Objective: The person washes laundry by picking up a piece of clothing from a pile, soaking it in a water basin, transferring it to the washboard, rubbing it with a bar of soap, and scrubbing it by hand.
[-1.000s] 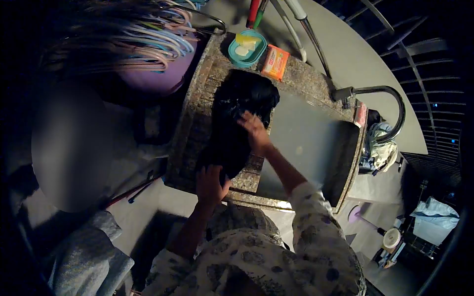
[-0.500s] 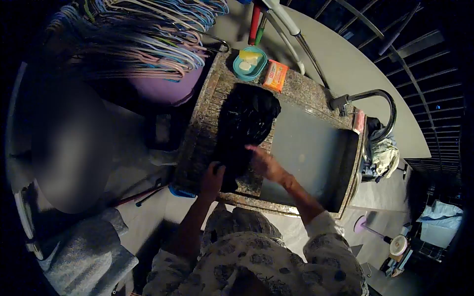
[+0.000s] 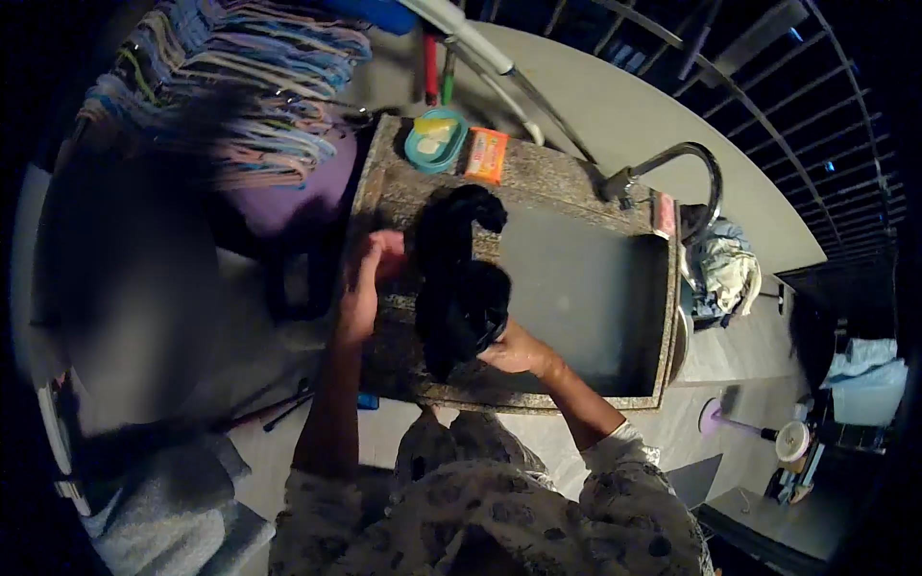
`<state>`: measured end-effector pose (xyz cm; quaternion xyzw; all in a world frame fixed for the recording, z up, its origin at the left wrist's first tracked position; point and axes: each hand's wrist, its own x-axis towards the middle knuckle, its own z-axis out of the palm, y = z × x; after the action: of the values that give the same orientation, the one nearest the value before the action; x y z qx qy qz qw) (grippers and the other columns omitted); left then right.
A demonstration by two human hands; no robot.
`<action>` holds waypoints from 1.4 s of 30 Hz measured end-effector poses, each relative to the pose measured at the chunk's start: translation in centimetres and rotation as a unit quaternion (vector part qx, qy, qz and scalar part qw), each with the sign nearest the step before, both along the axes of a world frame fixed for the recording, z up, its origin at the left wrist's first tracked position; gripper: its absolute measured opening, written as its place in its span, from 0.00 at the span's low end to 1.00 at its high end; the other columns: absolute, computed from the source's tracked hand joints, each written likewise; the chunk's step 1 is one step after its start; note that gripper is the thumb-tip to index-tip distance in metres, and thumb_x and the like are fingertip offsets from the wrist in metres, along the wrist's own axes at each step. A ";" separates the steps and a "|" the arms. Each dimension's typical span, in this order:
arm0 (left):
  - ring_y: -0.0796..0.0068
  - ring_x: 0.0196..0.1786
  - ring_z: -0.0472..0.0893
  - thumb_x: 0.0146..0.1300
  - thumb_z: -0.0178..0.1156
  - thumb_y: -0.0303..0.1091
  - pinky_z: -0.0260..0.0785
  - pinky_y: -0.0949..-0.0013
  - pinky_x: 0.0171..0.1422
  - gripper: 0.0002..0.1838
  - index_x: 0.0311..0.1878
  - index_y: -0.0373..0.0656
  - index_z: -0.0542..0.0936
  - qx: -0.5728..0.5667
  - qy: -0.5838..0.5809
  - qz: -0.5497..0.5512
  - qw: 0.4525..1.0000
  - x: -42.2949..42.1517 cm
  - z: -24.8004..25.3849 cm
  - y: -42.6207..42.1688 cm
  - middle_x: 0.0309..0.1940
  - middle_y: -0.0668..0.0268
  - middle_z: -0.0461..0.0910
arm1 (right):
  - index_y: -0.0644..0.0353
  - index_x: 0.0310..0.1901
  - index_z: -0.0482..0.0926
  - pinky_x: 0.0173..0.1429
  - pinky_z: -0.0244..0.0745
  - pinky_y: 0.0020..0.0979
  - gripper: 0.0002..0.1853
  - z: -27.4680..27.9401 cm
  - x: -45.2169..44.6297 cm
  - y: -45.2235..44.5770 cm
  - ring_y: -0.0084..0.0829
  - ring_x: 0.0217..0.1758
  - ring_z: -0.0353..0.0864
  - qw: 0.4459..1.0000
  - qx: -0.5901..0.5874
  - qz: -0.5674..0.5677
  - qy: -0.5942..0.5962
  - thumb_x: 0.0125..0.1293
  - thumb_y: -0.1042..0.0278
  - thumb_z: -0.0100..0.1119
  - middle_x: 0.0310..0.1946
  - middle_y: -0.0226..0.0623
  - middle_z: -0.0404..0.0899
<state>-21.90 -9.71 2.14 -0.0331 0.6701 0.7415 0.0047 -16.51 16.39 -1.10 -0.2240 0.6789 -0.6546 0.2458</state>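
Note:
A wet-looking black cloth (image 3: 461, 288) lies bunched on the ribbed stone washboard (image 3: 396, 331), left of the water-filled basin (image 3: 567, 288). My right hand (image 3: 516, 349) is closed on the lower right part of the cloth, its fingertips partly hidden by the dark folds. To the left of the cloth, my left hand (image 3: 370, 278) is raised over the board's left side with its fingers apart and nothing in it. The cloth's upper end curls toward the basin.
A teal soap dish (image 3: 437, 140) and an orange packet (image 3: 486, 156) sit at the back edge. A curved faucet (image 3: 706, 158) rises behind the basin. Many hangers (image 3: 279, 134) hang at upper left. Clothes (image 3: 725, 274) are piled beyond the right side.
The black cloth has been gathered into a more compact bunch. My left hand has left its lower end and moved up and left. My right hand has moved down and closed on the cloth.

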 end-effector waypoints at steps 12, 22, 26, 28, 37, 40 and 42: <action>0.64 0.61 0.80 0.75 0.56 0.42 0.69 0.61 0.69 0.23 0.67 0.39 0.76 -0.222 -0.109 -0.055 0.967 6.1 -2.5 -2.5 0.56 0.58 0.83 | 0.63 0.51 0.79 0.49 0.78 0.36 0.25 10.6 -8.8 -1.0 0.31 0.43 0.80 0.964 -0.010 -0.217 0.156 0.65 0.51 0.73 0.42 0.33 0.82; 0.61 0.60 0.82 0.67 0.68 0.42 0.72 0.58 0.67 0.30 0.68 0.37 0.74 -0.246 -0.176 -0.176 0.937 10.6 7.6 -4.5 0.56 0.51 0.83 | 0.57 0.44 0.83 0.31 0.71 0.27 0.15 -5.6 -15.1 -2.9 0.23 0.25 0.78 0.923 -0.113 -0.132 -0.344 0.70 0.52 0.66 0.23 0.29 0.77; 0.48 0.66 0.79 0.66 0.68 0.47 0.68 0.55 0.73 0.36 0.72 0.38 0.72 -0.418 -0.237 -0.109 0.871 10.5 -2.0 -0.2 0.62 0.42 0.80 | 0.52 0.52 0.82 0.30 0.67 0.30 0.15 -11.5 -17.0 -2.1 0.22 0.25 0.74 0.923 -0.040 -0.127 -0.361 0.73 0.52 0.62 0.24 0.25 0.71; 0.42 0.60 0.81 0.69 0.62 0.48 0.72 0.50 0.67 0.29 0.65 0.37 0.77 -0.371 -0.160 -0.153 0.902 10.8 -7.4 1.9 0.57 0.42 0.81 | 0.52 0.50 0.82 0.28 0.64 0.30 0.14 -15.7 -17.3 -0.6 0.22 0.24 0.71 0.941 0.100 -0.067 -0.315 0.73 0.52 0.62 0.24 0.25 0.71; 0.50 0.64 0.77 0.62 0.67 0.36 0.72 0.51 0.67 0.24 0.62 0.45 0.80 -0.539 0.135 0.081 0.828 3.3 -14.0 3.2 0.62 0.55 0.79 | 0.52 0.46 0.80 0.30 0.69 0.29 0.10 -18.2 -14.6 3.0 0.26 0.23 0.73 0.894 -0.084 -0.163 -0.409 0.69 0.58 0.61 0.28 0.28 0.78; 0.49 0.63 0.76 0.61 0.66 0.34 0.74 0.49 0.63 0.23 0.62 0.46 0.80 -0.625 0.168 0.073 0.758 0.2 -19.4 1.7 0.61 0.58 0.78 | 0.53 0.49 0.79 0.30 0.71 0.32 0.12 -16.3 -14.2 2.8 0.28 0.25 0.76 0.866 -0.131 -0.193 -0.442 0.70 0.57 0.59 0.28 0.29 0.80; 0.50 0.59 0.78 0.62 0.65 0.33 0.74 0.48 0.62 0.22 0.61 0.46 0.81 -0.620 0.118 0.008 0.775 0.3 -20.8 0.2 0.56 0.57 0.79 | 0.53 0.48 0.79 0.30 0.71 0.31 0.14 -19.1 -14.8 2.0 0.29 0.26 0.79 0.845 -0.205 -0.193 -0.454 0.69 0.55 0.60 0.29 0.30 0.82</action>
<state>-21.64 -9.46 -18.66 0.0537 0.9798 0.1634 -0.1019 -31.34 18.39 -20.16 0.1889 0.3717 -0.8415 0.3436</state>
